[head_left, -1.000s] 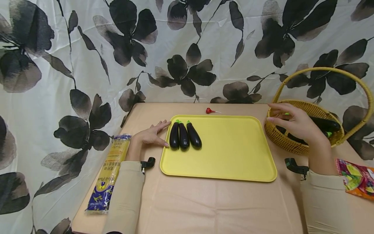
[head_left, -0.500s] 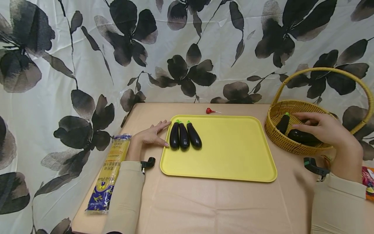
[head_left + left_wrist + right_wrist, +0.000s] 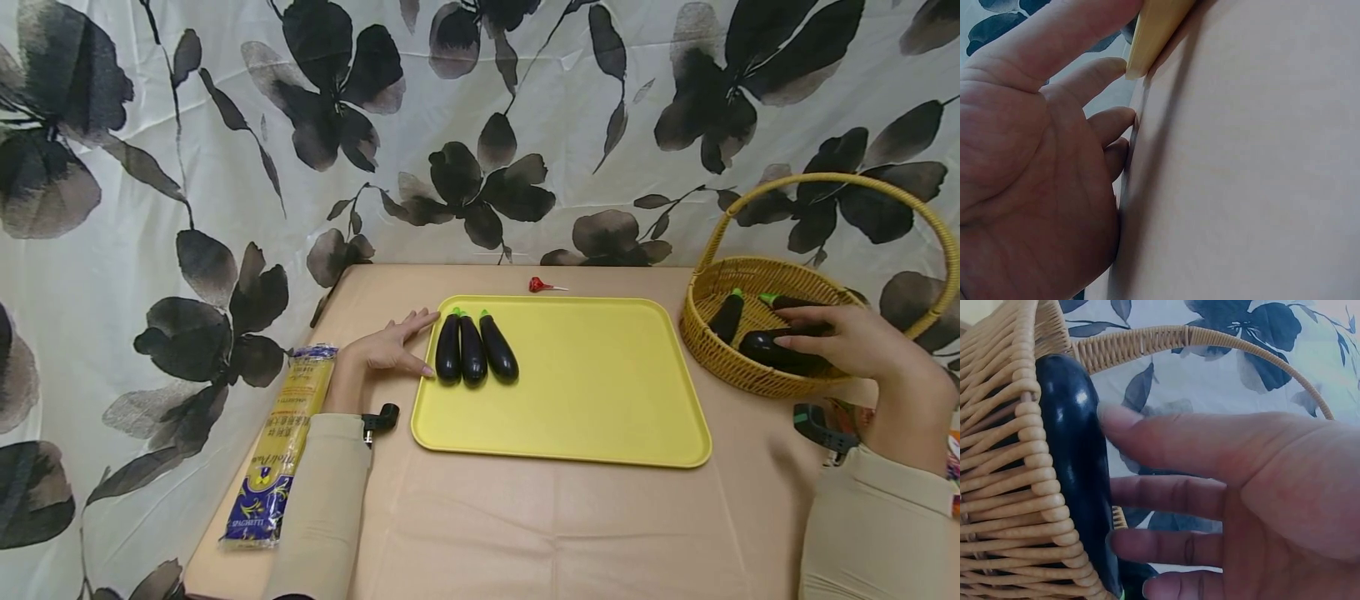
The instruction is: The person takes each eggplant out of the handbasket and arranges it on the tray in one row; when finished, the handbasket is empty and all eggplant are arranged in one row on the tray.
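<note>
On the left part of the yellow tray [image 3: 592, 383], three dark eggplants lie side by side: the left eggplant [image 3: 447, 350], the middle eggplant [image 3: 472, 352] and the right eggplant [image 3: 498, 348]. My left hand [image 3: 381, 345] touches the tray's left edge with spread fingers. Over the wicker basket [image 3: 701, 343] at the right is my right hand [image 3: 870, 342], its fingers extended by a glossy eggplant [image 3: 776, 352]. In the right wrist view the thumb reaches that eggplant [image 3: 1075, 456]; whether the other fingertips touch it, I cannot tell. Another eggplant [image 3: 726, 317] and a partly hidden eggplant [image 3: 791, 302] also lie inside.
A spaghetti packet [image 3: 277, 450] lies left of the tray, beside my left forearm. Behind the tray is a small red-headed item [image 3: 538, 284] with a thin tip. The basket's tall handle [image 3: 832, 177] arches over it. A colourful packet [image 3: 954, 458] is mostly hidden by my right arm.
My right hand has moved right across the basket, uncovering eggplants in its left and back parts. The left hand, the tray and its three eggplants have stayed in place.
</note>
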Demonstrator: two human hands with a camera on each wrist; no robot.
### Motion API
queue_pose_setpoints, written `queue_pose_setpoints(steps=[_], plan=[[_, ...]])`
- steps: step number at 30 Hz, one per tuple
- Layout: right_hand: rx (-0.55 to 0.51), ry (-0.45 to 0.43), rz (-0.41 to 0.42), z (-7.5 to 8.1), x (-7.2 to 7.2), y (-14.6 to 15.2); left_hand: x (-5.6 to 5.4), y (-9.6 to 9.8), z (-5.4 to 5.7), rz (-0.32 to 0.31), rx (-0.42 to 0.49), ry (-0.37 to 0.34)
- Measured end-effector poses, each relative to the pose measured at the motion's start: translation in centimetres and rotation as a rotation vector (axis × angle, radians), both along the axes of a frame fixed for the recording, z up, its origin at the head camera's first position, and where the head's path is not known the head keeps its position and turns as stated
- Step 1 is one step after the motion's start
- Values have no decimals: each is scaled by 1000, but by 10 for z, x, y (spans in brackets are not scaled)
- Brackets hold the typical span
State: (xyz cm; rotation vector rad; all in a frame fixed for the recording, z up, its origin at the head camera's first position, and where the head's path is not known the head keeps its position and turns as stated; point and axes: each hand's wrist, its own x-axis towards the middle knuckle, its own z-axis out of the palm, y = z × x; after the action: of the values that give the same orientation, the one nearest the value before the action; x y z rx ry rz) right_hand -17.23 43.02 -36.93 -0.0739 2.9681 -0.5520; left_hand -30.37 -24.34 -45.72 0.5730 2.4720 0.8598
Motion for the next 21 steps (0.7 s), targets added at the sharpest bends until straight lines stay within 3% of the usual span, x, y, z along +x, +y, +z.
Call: queue_pose_setpoints(steps=[12,21], plan=[[85,-145,-11,-2,-3,-5,1,0,-1,-9,5,7],[19,-78,51,-6,-6,-10,1,0,-4,-24,26,30]])
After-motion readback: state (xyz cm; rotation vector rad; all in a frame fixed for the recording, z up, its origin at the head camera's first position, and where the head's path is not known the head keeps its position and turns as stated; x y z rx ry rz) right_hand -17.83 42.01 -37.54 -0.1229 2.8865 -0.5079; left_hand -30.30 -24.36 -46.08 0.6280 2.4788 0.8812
